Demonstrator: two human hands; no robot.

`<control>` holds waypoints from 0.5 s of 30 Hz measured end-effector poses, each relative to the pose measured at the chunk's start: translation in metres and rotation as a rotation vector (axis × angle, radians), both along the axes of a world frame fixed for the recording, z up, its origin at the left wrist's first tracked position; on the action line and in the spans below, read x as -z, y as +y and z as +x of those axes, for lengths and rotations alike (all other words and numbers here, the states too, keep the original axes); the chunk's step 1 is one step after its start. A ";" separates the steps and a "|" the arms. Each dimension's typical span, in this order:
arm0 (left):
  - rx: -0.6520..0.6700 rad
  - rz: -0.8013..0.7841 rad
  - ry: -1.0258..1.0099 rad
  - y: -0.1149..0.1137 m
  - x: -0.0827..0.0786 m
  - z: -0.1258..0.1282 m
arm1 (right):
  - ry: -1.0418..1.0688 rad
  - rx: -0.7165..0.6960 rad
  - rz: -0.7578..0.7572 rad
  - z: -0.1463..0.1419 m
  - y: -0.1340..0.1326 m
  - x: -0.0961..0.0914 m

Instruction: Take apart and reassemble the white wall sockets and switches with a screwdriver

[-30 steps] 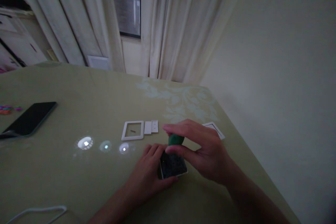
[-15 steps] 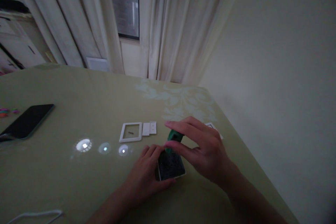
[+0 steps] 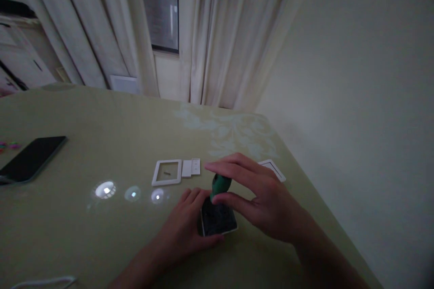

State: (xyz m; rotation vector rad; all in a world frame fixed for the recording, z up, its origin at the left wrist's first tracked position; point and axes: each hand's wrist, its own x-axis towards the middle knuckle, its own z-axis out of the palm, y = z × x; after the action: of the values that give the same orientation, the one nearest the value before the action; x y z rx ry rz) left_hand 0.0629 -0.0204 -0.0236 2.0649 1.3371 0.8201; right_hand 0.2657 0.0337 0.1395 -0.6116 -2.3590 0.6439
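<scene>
A dark, square wall-switch module (image 3: 219, 220) with a thin pale edge lies low in front of me on the table. My left hand (image 3: 190, 219) is closed around its left side, thumb along the near edge and fingers at the far corner. Above that far corner, my right hand (image 3: 259, 194) pinches the green handle of a stubby screwdriver (image 3: 221, 184) between thumb and fingers. The handle stands nearly upright; its tip is hidden by my fingers. Beyond my left hand lie a white square frame (image 3: 155, 174), a small screw (image 3: 167, 173) inside its opening, and two small white plates (image 3: 186, 169).
Behind my right hand lies another white frame (image 3: 278, 172), partly covered. A dark phone-like slab (image 3: 35, 158) and small colourful bits (image 3: 13, 145) are at the left. A white cable (image 3: 47, 281) crosses the near left. The wall (image 3: 356, 122) borders the table's right side.
The green screwdriver handle has turned and now stands more upright in my right hand's pinch. My left hand keeps its hold on the switch module. The whole view has shifted slightly.
</scene>
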 end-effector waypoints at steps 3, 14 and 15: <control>0.027 -0.014 -0.019 0.001 -0.002 -0.001 | -0.049 -0.128 -0.097 0.008 0.003 -0.003; 0.015 -0.050 -0.034 -0.001 -0.005 -0.002 | -0.036 -0.085 -0.024 0.006 0.001 -0.003; 0.016 -0.056 -0.032 -0.001 -0.005 -0.002 | -0.053 -0.110 -0.033 0.008 0.003 -0.003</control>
State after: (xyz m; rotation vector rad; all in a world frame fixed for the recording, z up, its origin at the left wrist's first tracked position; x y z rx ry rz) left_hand 0.0612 -0.0209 -0.0184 2.0083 1.3104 0.7963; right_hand 0.2735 0.0363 0.1429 -0.5223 -2.4492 0.7244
